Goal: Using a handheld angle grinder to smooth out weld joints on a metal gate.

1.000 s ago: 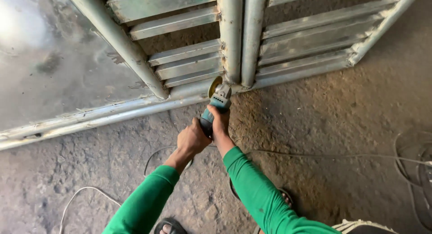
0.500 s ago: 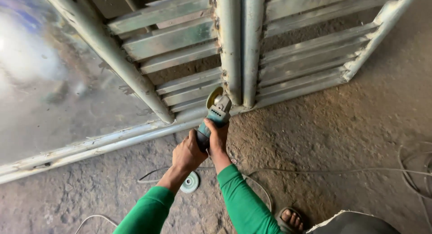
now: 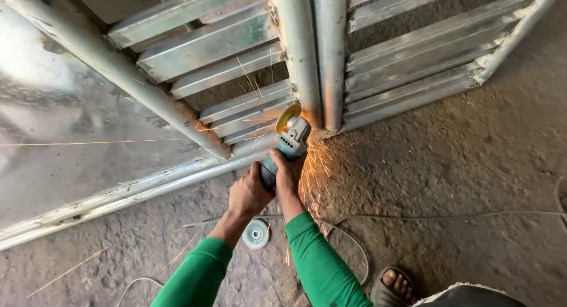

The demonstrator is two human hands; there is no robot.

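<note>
Metal gate (image 3: 177,65): lies flat on the concrete floor (image 3: 460,165), slats and tubes bare.
Grinder (image 3: 286,144): at the gate's lower rail, its disc against the upright tube, sparks flying.
Left hand (image 3: 248,195), right hand (image 3: 289,171): each grip clamped around the grinder body.
Spare disc (image 3: 256,234): on the floor just below the gate.

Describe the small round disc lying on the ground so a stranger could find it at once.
Start at the big metal gate frame lying on the concrete floor. Below it, between the two green sleeves, lies the loose disc. It is flat, grey and round, unlike the thin cables nearby.
</note>
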